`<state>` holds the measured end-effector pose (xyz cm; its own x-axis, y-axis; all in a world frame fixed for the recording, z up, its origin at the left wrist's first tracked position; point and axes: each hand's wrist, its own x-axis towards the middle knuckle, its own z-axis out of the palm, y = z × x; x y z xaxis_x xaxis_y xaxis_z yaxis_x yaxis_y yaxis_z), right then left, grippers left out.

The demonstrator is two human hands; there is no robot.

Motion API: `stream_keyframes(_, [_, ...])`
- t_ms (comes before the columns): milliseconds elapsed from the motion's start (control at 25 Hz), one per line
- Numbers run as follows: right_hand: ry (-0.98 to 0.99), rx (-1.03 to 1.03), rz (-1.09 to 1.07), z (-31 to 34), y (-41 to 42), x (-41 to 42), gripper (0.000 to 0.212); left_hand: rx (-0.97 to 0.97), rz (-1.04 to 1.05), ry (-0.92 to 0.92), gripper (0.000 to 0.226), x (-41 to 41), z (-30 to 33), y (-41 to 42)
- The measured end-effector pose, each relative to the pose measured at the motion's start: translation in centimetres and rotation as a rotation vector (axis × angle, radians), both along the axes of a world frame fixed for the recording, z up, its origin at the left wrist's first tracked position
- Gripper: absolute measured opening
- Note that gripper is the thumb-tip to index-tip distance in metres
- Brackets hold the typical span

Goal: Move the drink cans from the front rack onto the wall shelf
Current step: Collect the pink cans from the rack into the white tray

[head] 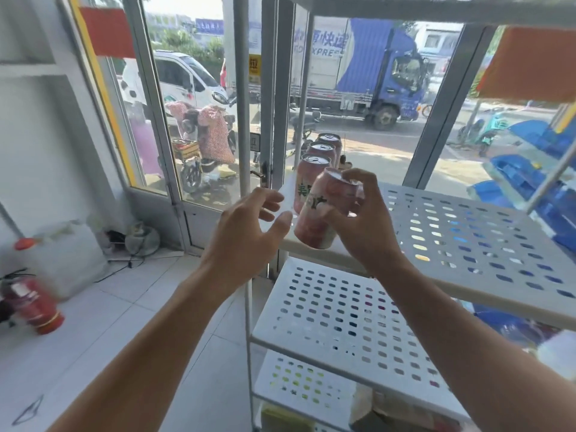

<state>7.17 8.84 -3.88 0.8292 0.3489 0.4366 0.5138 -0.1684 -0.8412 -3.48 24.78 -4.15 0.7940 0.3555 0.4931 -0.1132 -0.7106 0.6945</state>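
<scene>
perforated rack shelf (486,244) lies bare rightward; three standing cans (314,169) line its left edge beside the upright post (246,182).

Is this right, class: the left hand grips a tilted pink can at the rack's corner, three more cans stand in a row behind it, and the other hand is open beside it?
One thing is wrong: the right hand grips the tilted can, not the left. The left hand is the open one beside it. Three cans do stand in a row behind, on the rack. The head view shows this.
</scene>
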Motion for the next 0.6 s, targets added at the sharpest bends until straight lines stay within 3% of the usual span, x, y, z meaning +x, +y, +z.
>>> stream_keyframes(160, [0.141,0.229,0.269,1.4,-5.6,-0.5,0.047,-0.199,-0.454,0.245,0.069,1.6,0.5,-2.6])
stream_keyframes(280, [0.174,0.201,0.279,1.2,-10.5,-1.5,0.057,-0.359,-0.690,0.276,0.064,3.0,0.2,-7.5])
stream_keyframes(440, [0.238,0.115,-0.046,0.2,-18.0,-4.3,0.086,-0.345,-0.734,0.174,0.059,3.5,-1.2,-15.7])
stream_keyframes(600, [0.260,0.210,-0.359,-1.9,-25.7,-7.6,0.072,-0.315,-0.806,0.181,0.056,3.0,-2.4,-25.3])
